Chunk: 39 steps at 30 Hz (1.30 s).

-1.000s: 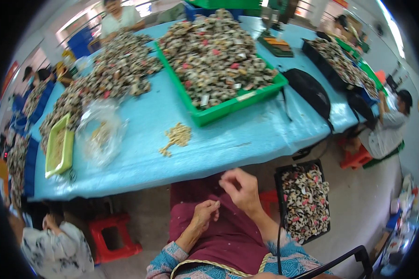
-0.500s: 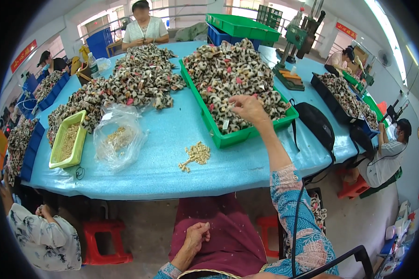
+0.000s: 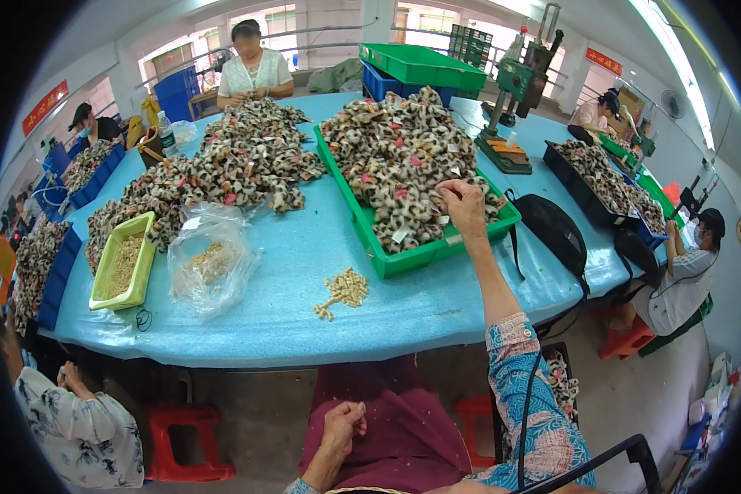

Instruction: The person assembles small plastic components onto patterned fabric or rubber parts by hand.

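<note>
My right hand [image 3: 468, 207] is over the right side of a green tray [image 3: 384, 262], its fingertips pinched together at the heaped fluffy black-and-white plush pieces [image 3: 403, 156]. Whether a piece is between those fingertips cannot be made out. Down at my lap, above the dark red apron [image 3: 387, 461], my left hand [image 3: 342, 428] is closed with the fingers curled in; anything inside it is hidden. A small pile of short tan pegs [image 3: 347, 287] lies on the blue table [image 3: 305, 329] left of the tray's near corner.
A clear plastic bag [image 3: 214, 284] and a yellow-green basket [image 3: 144, 280], both with tan bits, stand at the left before a larger plush heap [image 3: 239, 156]. A black bag [image 3: 552, 239] and a green press [image 3: 514, 99] are on the right. Several people sit around.
My right hand has shifted slightly right over the tray, its fingers still bent together. The view has tilted a little, so the table sits lower. My left hand stays closed at the lap.
</note>
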Motion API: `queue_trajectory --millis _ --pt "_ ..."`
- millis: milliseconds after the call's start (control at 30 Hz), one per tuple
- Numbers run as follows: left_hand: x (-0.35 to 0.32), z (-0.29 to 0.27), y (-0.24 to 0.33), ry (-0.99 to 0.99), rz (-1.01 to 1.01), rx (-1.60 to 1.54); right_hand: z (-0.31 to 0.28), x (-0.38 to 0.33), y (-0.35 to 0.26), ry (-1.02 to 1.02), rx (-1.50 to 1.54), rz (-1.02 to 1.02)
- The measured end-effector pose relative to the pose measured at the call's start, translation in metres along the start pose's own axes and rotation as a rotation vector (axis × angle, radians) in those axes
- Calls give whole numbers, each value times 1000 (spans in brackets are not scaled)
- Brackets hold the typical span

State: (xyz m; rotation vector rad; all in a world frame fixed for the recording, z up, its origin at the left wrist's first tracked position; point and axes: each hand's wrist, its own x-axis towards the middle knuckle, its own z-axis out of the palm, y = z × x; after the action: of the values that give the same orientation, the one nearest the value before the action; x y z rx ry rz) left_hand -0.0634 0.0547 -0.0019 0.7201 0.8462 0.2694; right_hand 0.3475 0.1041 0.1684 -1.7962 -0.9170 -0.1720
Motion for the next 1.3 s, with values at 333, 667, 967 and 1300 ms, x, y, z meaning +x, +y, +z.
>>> queue_trajectory --millis 333,667,967,1300 --pt "4 48 18 -113 46 124 31 11 26 -522 -452 -221" --pt "-5 51 49 -98 319 220 -33 -42 -27 -214 737 92" --pt "-7 99 80 -249 405 -171 -11 -297 -69 -305 1242 625" --pt "-30 98 47 -53 389 -18 -35 -302 -74 -363 622 483"
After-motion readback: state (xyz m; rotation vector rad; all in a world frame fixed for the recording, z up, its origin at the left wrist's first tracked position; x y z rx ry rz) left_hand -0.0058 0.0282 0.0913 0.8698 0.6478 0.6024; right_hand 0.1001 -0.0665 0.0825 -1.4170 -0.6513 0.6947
